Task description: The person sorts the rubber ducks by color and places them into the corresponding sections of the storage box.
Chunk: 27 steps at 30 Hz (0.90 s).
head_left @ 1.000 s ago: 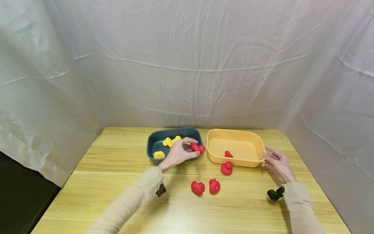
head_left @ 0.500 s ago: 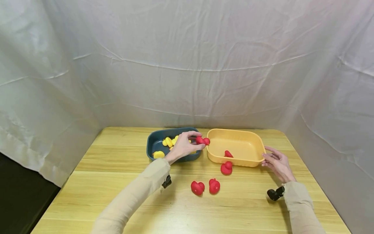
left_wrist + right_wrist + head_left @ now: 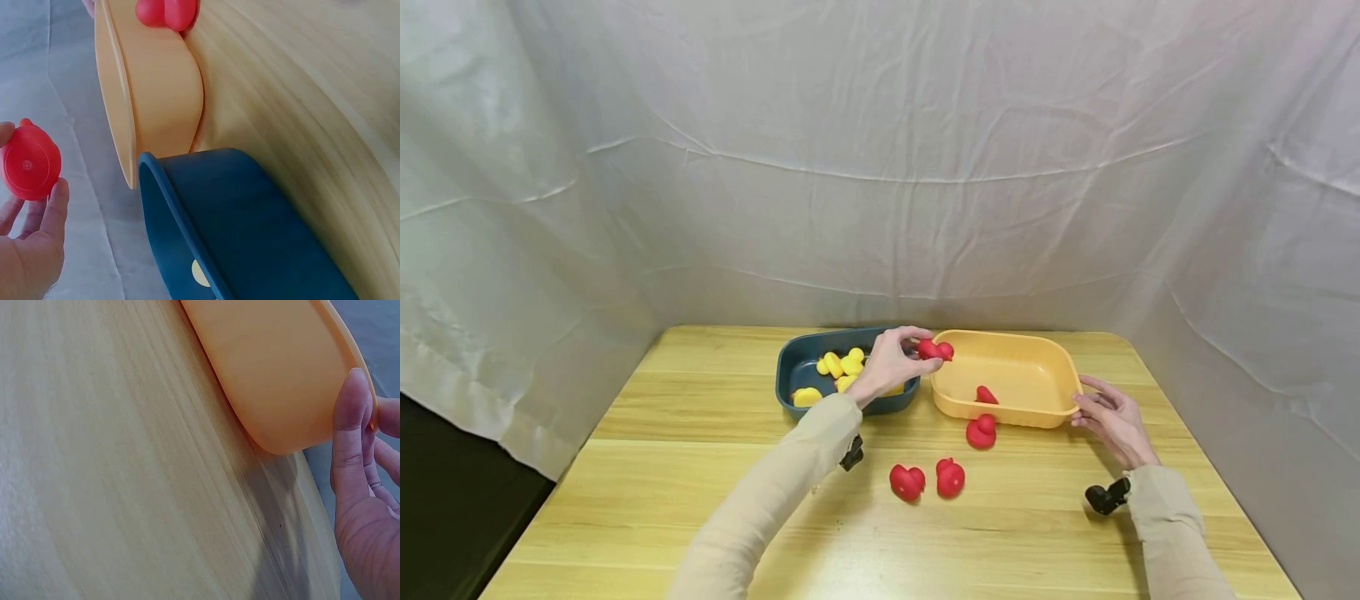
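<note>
My left hand (image 3: 891, 360) pinches a red rubber duck (image 3: 934, 350) between thumb and fingers, over the left end of the orange bin (image 3: 1015, 375). In the left wrist view that duck's flat, round underside (image 3: 30, 164) faces the camera. My right hand (image 3: 1116, 423) pinches the right end of the orange bin at its rim, thumb on the near side and fingers behind. Inside the orange bin, partly hidden by its front wall, lies one red duck (image 3: 986, 395). The dark blue bin (image 3: 250, 212) stands just left of it, holding several yellow ducks (image 3: 807, 397); my left forearm crosses its front edge.
Another red duck (image 3: 981, 432) sits against the front of the orange bin. Two more red ducks, one on the left (image 3: 907, 482) and one on the right (image 3: 951, 478), lie nearer on the wooden table (image 3: 685, 467). Grey-white cloth (image 3: 925, 167) hangs behind and at the sides.
My left hand has carried the red duck up and right, from over the blue bin to the orange bin's left end. The right hand and both bins stay put.
</note>
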Available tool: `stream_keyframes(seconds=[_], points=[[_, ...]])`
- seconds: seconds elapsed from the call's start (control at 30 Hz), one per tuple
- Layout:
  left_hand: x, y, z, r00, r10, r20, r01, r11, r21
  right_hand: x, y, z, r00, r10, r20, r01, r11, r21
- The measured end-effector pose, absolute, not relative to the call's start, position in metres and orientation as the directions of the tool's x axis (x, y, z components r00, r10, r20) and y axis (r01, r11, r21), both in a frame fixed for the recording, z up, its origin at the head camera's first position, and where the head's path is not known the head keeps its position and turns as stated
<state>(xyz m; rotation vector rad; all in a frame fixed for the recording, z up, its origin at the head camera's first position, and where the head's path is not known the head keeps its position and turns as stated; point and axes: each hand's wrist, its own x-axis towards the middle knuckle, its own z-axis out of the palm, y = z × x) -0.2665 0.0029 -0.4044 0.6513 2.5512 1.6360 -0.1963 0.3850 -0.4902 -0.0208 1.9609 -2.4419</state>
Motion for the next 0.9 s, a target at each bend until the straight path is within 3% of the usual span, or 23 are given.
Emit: stream_keyframes(seconds=[0.9], points=[[-0.287, 0.042, -0.417, -0.949, 0.277, 0.149, 0.234, 0.308, 0.922, -0.194, 0.386, -0.488, -1.0, -0.012, -0.012, 0.014, -0.22, -0.975]])
